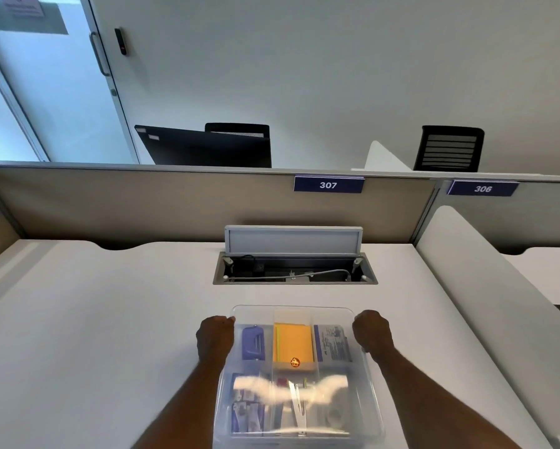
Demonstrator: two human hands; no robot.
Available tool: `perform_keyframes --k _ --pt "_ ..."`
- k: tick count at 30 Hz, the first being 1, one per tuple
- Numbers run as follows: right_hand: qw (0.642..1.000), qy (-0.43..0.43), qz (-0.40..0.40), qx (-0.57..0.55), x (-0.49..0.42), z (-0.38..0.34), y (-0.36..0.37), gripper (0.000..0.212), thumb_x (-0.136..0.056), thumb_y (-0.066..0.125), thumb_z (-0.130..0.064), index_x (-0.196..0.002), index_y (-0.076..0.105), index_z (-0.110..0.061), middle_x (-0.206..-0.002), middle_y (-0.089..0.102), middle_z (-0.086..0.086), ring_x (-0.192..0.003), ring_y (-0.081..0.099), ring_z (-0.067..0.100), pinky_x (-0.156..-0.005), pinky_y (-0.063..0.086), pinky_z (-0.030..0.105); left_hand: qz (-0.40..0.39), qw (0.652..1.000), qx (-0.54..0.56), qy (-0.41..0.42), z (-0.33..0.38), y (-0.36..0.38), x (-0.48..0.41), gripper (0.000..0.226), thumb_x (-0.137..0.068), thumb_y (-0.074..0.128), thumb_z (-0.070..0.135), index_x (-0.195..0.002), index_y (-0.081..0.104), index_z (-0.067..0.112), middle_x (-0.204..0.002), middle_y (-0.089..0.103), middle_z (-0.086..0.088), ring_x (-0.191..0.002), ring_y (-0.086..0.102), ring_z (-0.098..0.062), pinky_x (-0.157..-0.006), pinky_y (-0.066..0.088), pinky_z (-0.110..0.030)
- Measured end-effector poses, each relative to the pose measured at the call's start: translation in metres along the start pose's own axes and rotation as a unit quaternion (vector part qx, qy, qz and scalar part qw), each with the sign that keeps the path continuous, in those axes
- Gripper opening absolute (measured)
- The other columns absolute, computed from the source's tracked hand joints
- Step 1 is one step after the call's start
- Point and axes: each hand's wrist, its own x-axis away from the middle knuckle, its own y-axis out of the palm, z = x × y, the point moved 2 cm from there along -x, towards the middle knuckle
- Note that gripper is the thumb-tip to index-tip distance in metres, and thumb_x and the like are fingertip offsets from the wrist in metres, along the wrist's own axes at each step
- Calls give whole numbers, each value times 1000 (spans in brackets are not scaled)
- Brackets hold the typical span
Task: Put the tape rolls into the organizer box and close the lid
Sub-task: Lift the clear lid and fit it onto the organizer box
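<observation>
A clear plastic organizer box [366, 377] sits on the white desk right in front of me, its transparent lid lying down over it. Through the lid I see a blue item [253, 343], an orange pad [294, 343], a printed packet [333, 343] and small clips and tools in the near compartments. I cannot make out any tape rolls. My left hand [214, 338] is curled against the box's far left corner. My right hand [372, 332] is curled against the far right corner. Both hands grip the box's edges.
An open cable hatch [294, 270] with its flap raised lies in the desk behind the box. A beige partition [174, 202] labelled 307 closes the back. A white divider [486, 286] runs along the right. Bare desk lies to the left.
</observation>
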Motion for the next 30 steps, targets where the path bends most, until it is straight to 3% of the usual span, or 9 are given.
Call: perform_keyframes --k 2,4,7,11,15,19,25,30 --pt "1000 -9 -9 7 -6 -4 0 29 -91 43 -10 -109 65 -5 -114 67 16 -104 65 35 -89 54 37 0 1000 12 -7 3 1 -2 39 -92 54 27 -62 64 3 -74 70 -17 -79 66 -34 -69 40 -30" --pt "999 -45 20 18 -11 -6 1 29 -92 44 -12 -109 68 -7 -118 67 12 -103 66 36 -92 55 41 4 1000 23 -15 6 2 -3 37 -91 56 27 -71 70 0 -80 72 -18 -85 67 -37 -77 50 -36" --pt "997 -72 33 -14 -14 -6 5 29 -94 46 -15 -111 69 -11 -125 65 10 -107 64 34 -94 54 46 10 996 75 -55 5 2 -4 31 -88 61 27 -73 70 2 -81 73 -19 -79 67 -36 -82 55 -42" --pt "995 -54 30 -78 -18 -1 8 28 -94 49 -16 -112 71 -15 -125 67 7 -112 63 30 -101 50 40 35 992 96 -78 4 7 -4 28 -87 61 27 -77 71 3 -85 74 -19 -76 65 -34 -80 51 -39" --pt "994 -56 48 -79 -16 1 13 29 -95 49 -15 -114 70 -15 -126 66 8 -120 58 28 -103 43 31 63 990 87 -96 5 10 -3 28 -87 62 27 -84 71 1 -92 73 -21 -84 65 -38 -81 50 -40" --pt "992 -61 75 -83 -15 1 17 29 -96 48 -14 -116 69 -11 -125 67 11 -118 59 30 -104 44 33 69 989 83 -99 7 10 -5 28 -86 63 27 -83 70 0 -92 73 -22 -85 66 -39 -81 50 -39" --pt "994 -63 60 -73 -16 0 14 29 -95 49 -15 -115 70 -13 -125 67 10 -119 59 30 -103 44 32 77 991 62 -85 4 12 -10 28 -87 61 27 -66 59 9 -85 73 -20 -66 55 -26 -73 46 -34" --pt "993 -67 72 -63 -14 1 15 30 -96 47 -18 -117 68 -15 -127 66 9 -120 58 29 -104 44 33 80 992 51 -78 6 13 -6 29 -88 59 28 -77 70 3 -89 73 -20 -80 66 -37 -78 49 -38"
